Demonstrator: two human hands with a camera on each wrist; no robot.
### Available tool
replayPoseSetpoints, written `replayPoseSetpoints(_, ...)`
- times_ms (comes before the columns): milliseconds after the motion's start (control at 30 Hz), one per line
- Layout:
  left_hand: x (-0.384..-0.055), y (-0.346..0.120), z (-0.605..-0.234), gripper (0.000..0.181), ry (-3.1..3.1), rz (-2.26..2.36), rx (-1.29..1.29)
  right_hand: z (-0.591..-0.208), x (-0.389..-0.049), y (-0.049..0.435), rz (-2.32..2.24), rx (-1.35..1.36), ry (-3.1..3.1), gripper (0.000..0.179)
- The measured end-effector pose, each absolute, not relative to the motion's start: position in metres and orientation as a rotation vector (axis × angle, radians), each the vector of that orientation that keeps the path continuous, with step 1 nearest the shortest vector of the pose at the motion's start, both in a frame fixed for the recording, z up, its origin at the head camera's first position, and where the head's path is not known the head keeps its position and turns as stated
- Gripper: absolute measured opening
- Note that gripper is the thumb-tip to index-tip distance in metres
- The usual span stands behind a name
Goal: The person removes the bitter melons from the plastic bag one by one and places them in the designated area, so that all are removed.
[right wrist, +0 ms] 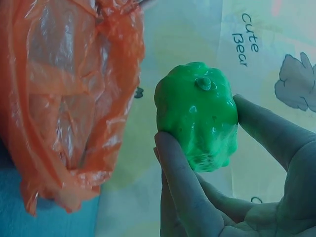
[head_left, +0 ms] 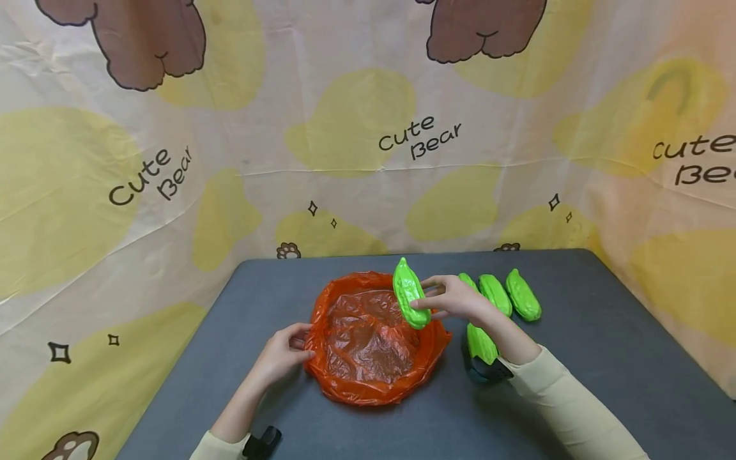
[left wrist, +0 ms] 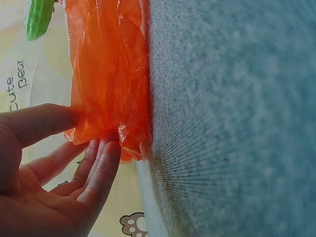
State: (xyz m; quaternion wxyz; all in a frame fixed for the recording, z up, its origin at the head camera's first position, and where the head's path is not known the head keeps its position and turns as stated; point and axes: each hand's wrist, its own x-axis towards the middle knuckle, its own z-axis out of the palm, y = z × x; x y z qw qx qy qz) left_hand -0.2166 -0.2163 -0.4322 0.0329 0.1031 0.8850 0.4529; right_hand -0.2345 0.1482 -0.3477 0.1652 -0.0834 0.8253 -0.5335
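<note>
An orange-red plastic bag (head_left: 374, 393) sits on the table with its mouth spread wide and its rim folded down. At its left side, my left hand (head_left: 278, 354) holds the rim between thumb and fingers; the left wrist view shows the fingertips against the film (left wrist: 106, 74). Over the bag's right rim, my right hand (head_left: 457, 297) grips a glossy bright green bitter melon (head_left: 407, 291) between thumb and fingers. Its lumpy end with a short stem (right wrist: 203, 83) faces the right wrist camera. The melon is apart from the bag.
More green bitter melons lie right of the bag: one at the far right (head_left: 523, 295), one beside it (head_left: 496, 294), one nearer (head_left: 482, 344) partly behind the right wrist, another partly hidden by the hand. The dark grey table (head_left: 368, 434) meets a printed cloth (head_left: 345, 140).
</note>
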Motion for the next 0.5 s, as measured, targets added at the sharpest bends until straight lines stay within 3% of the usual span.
replayPoseSetpoints(500,-0.219,-0.216,-0.435,0.046,2.707,1.394,0.373,-0.351,-0.229,0.192,-1.518,-0.181,2.358,0.075)
